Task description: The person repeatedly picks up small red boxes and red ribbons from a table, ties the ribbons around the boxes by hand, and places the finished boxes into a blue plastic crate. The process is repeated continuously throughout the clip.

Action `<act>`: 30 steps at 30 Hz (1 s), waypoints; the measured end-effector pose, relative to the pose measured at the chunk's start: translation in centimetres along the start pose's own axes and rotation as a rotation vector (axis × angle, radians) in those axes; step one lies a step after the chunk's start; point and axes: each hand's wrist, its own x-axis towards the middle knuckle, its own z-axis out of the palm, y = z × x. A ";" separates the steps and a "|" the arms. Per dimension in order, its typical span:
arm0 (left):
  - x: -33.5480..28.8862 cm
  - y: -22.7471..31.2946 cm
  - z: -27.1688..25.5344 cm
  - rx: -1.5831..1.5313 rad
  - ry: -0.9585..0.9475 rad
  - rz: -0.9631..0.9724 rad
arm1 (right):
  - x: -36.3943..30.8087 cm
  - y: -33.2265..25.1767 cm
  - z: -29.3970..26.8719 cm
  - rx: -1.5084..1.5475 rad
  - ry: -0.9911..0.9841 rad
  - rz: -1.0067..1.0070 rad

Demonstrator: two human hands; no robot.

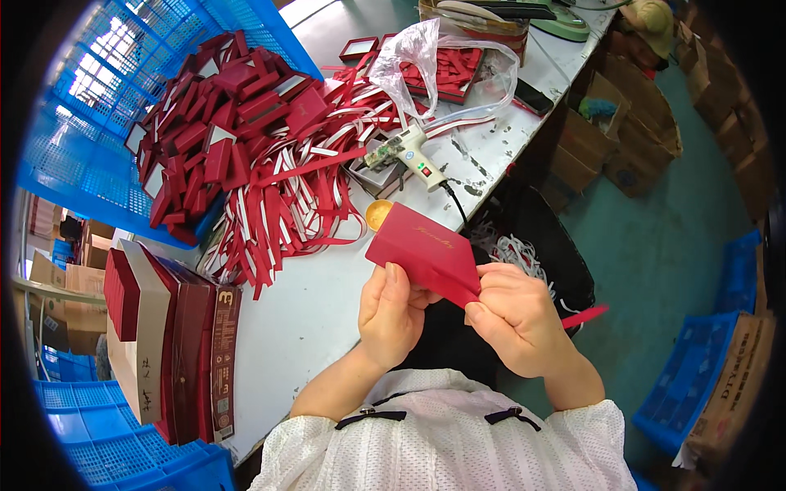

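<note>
A red jewelry box [424, 252] with gold script on its face is tilted in front of my chest. My left hand [391, 315] grips it from below, thumb on its near side and fingers curled underneath. At the box's right corner my right hand [517, 317] is closed in a pinch on a red ribbon, whose loose end [584, 317] sticks out beyond the hand. How the ribbon meets the box is hidden by my fingers. Just past the box lie a small round yellow dish [377, 214] and a pale glue gun [416, 157] with a black cord.
Red and white ribbon strips [282, 200] spread over the white table [307, 327]. Many red boxes [221, 123] spill from a tipped blue crate [90, 155]. Beyond the glue gun sits a plastic bag [409, 61] beside small red pieces [450, 69]. Stacked cartons [192, 352] stand left; a phone [534, 96] lies near the right edge.
</note>
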 end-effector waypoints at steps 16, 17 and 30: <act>1.2 0.1 0.6 0.117 0.202 0.010 | 0.0 1.0 -0.4 0.129 -0.085 0.176; 1.2 0.2 0.8 0.108 0.211 -0.001 | 0.0 1.1 -0.4 0.134 -0.080 0.190; 0.8 0.8 -0.8 -0.085 0.239 0.006 | 0.0 1.3 -1.8 0.013 0.019 0.332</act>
